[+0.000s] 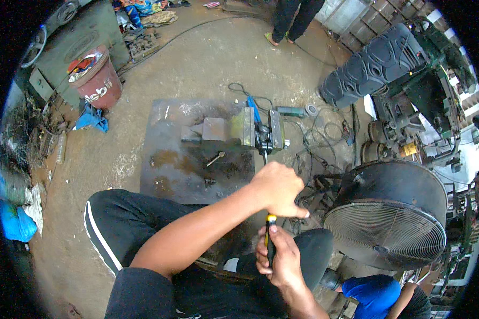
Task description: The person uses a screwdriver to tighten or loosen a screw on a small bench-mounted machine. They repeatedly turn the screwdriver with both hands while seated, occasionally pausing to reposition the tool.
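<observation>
My right hand (280, 255) is wrapped round the black and yellow handle of a screwdriver (270, 239). Ahead of it, my left hand (278, 186) is closed in a fist over the shaft, thumb pointing right; its fingers are mostly hidden. Beyond the fist, the thin shaft reaches a black metal part (263, 139) between the jaws of a bench vise (218, 129). A blue-handled tool (254, 110) stands at the jaws beside that part. The vise rests on a dark metal plate (167, 127), where a small bolt-like piece (215, 158) lies.
To the right stand a large drum fan (386, 234) and a black moulded case (372, 66). A green angle grinder (292, 111) and loose cables lie behind the vise. A red bucket (102, 87) is far left. One person (295, 18) stands ahead; another (372, 295) is at lower right.
</observation>
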A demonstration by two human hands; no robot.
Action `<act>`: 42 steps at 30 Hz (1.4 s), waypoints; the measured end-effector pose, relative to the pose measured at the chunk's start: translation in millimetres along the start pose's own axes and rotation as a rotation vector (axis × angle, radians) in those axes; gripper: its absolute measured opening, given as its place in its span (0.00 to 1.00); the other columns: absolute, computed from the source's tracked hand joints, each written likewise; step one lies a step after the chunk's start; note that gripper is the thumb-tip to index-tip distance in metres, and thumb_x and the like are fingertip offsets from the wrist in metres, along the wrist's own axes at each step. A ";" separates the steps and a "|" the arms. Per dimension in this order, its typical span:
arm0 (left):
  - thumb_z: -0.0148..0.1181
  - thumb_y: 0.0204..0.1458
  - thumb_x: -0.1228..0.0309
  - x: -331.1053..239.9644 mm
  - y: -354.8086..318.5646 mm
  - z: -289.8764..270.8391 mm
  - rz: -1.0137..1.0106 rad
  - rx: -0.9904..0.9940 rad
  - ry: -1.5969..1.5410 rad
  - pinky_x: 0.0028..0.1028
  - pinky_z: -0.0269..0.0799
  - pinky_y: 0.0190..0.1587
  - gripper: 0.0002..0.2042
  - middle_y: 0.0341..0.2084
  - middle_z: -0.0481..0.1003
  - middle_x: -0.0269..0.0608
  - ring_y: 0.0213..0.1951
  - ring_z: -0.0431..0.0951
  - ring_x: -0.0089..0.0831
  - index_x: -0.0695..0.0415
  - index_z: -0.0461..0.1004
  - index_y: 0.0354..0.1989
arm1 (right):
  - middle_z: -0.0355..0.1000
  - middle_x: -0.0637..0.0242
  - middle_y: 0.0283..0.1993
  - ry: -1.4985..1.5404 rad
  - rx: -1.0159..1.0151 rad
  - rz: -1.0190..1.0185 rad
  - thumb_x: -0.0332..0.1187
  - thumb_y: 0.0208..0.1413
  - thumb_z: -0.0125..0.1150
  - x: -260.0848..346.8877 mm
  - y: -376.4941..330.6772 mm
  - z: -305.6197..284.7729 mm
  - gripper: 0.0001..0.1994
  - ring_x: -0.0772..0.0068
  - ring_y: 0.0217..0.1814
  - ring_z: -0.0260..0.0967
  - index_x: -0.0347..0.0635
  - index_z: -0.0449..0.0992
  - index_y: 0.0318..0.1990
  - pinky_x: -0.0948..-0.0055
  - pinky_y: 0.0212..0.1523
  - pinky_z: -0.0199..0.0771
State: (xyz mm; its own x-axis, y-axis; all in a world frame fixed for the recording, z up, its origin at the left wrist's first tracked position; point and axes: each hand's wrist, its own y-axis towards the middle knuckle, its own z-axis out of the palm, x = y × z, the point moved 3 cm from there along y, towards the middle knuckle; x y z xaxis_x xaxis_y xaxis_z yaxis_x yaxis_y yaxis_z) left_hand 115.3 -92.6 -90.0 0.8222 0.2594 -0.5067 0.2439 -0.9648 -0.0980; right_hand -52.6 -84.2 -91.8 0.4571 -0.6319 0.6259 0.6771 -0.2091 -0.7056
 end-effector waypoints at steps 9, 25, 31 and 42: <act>0.62 0.42 0.38 2.6 2.1 -6.2 -0.059 -0.109 0.043 0.43 0.79 0.40 0.30 0.28 0.82 0.53 0.36 0.85 0.48 0.59 0.84 0.29 | 0.59 0.69 0.25 -0.122 0.015 -0.069 0.45 0.74 0.45 22.0 -10.3 18.0 0.14 0.79 0.16 0.52 0.43 0.66 0.46 0.78 0.14 0.49; 0.67 0.37 0.48 7.8 8.1 -5.2 -0.077 -0.031 0.118 0.45 0.76 0.41 0.21 0.27 0.82 0.47 0.37 0.83 0.46 0.53 0.81 0.33 | 0.60 0.70 0.27 -0.064 0.090 -0.114 0.43 0.73 0.45 14.6 -1.7 18.1 0.11 0.81 0.17 0.53 0.46 0.65 0.45 0.79 0.14 0.47; 0.68 0.35 0.48 4.7 10.2 -4.3 -0.069 0.021 0.063 0.45 0.77 0.39 0.21 0.23 0.81 0.46 0.33 0.83 0.48 0.52 0.81 0.30 | 0.60 0.71 0.26 -0.033 0.047 0.027 0.43 0.73 0.46 16.5 -1.5 10.7 0.11 0.81 0.16 0.52 0.46 0.65 0.45 0.80 0.14 0.46; 0.66 0.34 0.45 2.9 10.4 -0.7 -0.072 -0.033 0.033 0.46 0.77 0.37 0.22 0.25 0.81 0.49 0.33 0.83 0.50 0.51 0.82 0.29 | 0.60 0.69 0.26 -0.025 0.039 0.084 0.45 0.73 0.47 9.2 0.2 3.3 0.12 0.80 0.16 0.52 0.45 0.65 0.45 0.79 0.14 0.47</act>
State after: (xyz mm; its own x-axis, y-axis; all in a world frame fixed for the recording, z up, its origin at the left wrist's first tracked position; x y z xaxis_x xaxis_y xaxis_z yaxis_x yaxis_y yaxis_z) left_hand 120.5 -101.8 -91.9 0.8182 0.3295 -0.4711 0.3190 -0.9419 -0.1048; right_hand -46.4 -87.6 -85.1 0.5270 -0.6269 0.5738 0.6578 -0.1267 -0.7425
